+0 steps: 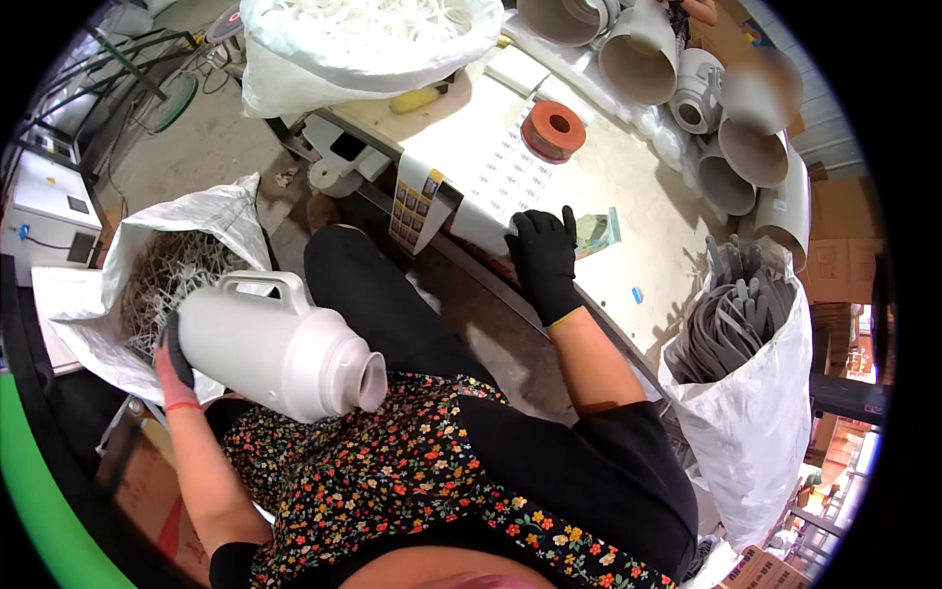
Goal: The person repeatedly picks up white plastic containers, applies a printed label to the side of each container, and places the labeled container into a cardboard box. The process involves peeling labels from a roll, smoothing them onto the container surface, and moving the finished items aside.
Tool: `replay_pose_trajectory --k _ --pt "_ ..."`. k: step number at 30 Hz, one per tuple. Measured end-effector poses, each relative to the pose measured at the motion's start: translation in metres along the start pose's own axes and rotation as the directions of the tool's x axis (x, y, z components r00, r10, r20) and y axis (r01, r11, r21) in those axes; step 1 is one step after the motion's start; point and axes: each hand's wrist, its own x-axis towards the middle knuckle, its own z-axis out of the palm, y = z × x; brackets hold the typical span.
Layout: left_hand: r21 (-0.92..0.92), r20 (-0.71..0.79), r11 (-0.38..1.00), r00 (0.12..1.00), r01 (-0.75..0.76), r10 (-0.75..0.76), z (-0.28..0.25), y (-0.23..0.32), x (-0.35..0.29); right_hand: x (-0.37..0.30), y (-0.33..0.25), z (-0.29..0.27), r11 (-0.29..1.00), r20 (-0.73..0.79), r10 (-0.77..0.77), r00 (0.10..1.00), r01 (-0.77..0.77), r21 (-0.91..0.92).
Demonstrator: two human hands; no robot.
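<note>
My left hand point(174, 365), in a glove with a dark grey palm, grips the base of a pale grey plastic jug body point(260, 344). The jug lies tilted over my lap, its handle up and its spouted mouth towards the right. My right hand point(543, 257), in a black glove, is at the table's near edge. Its thumb and forefinger are bent together at the edge of a white label sheet point(505, 182), while the little finger sticks out. The fingertips are partly hidden. Beside that hand lies a small clear and green packet point(598, 233).
A red-brown tape roll point(555, 132) sits on the table point(628, 187). Several grey jug bodies point(638, 64) line its far side. White sacks hold grey strips point(736, 324), white strips point(383, 18) and thin scraps point(177, 285). Small yellow labels point(416, 203) hang over the front edge.
</note>
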Motion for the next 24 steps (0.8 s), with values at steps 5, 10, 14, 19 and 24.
replay_pose_trajectory --k 5,10,14,19,24 --pt "-0.322 -0.087 0.946 0.995 0.026 -0.057 -0.068 0.059 0.035 0.002 0.001 0.001 0.993 0.010 0.095 0.995 -0.096 0.075" --pt "-0.362 -0.056 0.923 0.991 -0.134 0.122 -0.104 0.100 0.046 0.014 0.007 0.002 0.987 0.071 0.102 0.992 -0.110 0.120" --pt "-0.431 -0.132 0.895 0.989 -0.117 0.066 -0.059 0.114 0.039 0.014 0.007 0.003 0.989 0.167 0.150 0.974 -0.148 -0.028" --pt "-0.672 -0.118 0.736 0.993 -0.078 -0.003 -0.044 0.120 0.029 0.034 -0.065 -0.053 0.957 -0.020 -0.116 0.993 0.117 0.266" --pt "-0.667 -0.207 0.687 0.958 -0.287 0.198 -0.046 0.167 0.028 0.105 -0.176 -0.118 0.149 0.199 -0.327 0.924 -0.157 0.976"
